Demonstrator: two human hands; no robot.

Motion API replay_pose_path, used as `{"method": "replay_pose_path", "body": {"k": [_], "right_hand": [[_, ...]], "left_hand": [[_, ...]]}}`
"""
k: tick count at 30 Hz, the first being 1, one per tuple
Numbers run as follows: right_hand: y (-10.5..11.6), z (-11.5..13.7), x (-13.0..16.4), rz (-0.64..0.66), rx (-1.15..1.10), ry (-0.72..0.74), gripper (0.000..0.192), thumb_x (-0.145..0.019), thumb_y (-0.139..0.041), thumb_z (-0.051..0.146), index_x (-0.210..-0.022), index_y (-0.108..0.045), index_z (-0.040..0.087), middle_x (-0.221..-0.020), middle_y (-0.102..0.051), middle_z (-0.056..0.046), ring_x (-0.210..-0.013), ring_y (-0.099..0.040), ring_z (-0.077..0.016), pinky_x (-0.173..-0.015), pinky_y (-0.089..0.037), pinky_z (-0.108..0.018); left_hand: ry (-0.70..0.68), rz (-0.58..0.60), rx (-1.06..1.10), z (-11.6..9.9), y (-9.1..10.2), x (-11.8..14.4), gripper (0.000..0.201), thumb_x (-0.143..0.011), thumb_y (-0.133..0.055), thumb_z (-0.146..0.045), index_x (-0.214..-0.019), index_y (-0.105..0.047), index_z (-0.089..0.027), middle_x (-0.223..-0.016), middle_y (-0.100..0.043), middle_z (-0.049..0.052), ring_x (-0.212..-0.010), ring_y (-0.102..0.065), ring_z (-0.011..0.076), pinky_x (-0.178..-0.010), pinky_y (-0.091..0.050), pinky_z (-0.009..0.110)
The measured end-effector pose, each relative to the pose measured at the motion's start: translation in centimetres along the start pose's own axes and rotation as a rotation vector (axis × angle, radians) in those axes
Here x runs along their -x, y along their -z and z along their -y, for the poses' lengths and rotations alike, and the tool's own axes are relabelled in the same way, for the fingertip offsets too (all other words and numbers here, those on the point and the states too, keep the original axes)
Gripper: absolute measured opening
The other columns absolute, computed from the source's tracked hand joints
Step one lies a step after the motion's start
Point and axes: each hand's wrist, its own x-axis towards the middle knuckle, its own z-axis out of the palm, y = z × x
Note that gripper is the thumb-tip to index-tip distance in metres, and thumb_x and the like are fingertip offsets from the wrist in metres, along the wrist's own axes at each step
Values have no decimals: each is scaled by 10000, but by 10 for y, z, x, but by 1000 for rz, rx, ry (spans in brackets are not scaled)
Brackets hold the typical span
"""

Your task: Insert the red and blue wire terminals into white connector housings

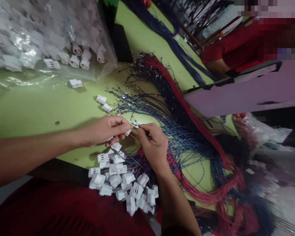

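Observation:
My left hand [116, 129] is closed in a pinch. A white plastic connector housing [127, 132] shows partly beneath its fingers, with a reddish wire running from it. Thumb and forefinger of my right hand [153, 146] are closed on a thin wire with a small metal terminal [135, 125] at its end, close to the left fingertips. Several wired white connectors [115, 180] lie in a heap below both hands, at the table's near edge. Just beyond the hands fan out blue wires [147, 111] with metal ends. Two loose white connectors [106, 108] sit past my left hand.
A clear plastic bag [64, 39] of white connectors covers the far left of the green table [34, 108]. Long bundles of red wires [186, 108] and dark purple wires [172, 42] stretch across it. A person in a red sleeve [236, 46] is at the upper right, behind a pinkish panel [248, 88].

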Motion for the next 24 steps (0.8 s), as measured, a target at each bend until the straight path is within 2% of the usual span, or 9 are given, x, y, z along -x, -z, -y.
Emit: {"method": "replay_pose_path", "body": {"k": [4,7,15,24], "right_hand": [[0,-1,2,-34,133,106,174,-888,-585,166,-746,-668,226,-705,-675,-15,-714,-623,-174,-696,-438,-324],[1,-1,4,-19,140,133,190,-891,-586,158,-728,-656,224,-689,-666,-7,-689,-613,-166,-696,-418,-326],[0,8,6,-48,-8,96,120,-887,-629,172,-941,-716,234,-781,-722,-1,-676,-616,-144,-664,-460,-300],[-2,12,5,3,-107,77,155,-886,-586,145,-860,-713,228,-727,-695,10,-633,-601,-127,-612,-450,-275]], "left_hand": [[10,-24,-37,-2,-2,1,155,-919,-569,-302,-865,-612,-164,-643,-558,-20,-366,-435,38,-318,-263,150],[31,-71,-71,-4,-5,1,161,-925,-548,-283,-839,-613,-165,-627,-556,-22,-362,-432,39,-317,-279,147],[128,-156,-109,-14,-9,3,233,-888,-480,-141,-710,-629,-157,-535,-537,-28,-313,-401,36,-298,-234,145],[191,-85,-56,-16,-6,2,251,-874,-476,-144,-668,-619,-153,-513,-530,-20,-280,-356,29,-288,-216,150]]}}
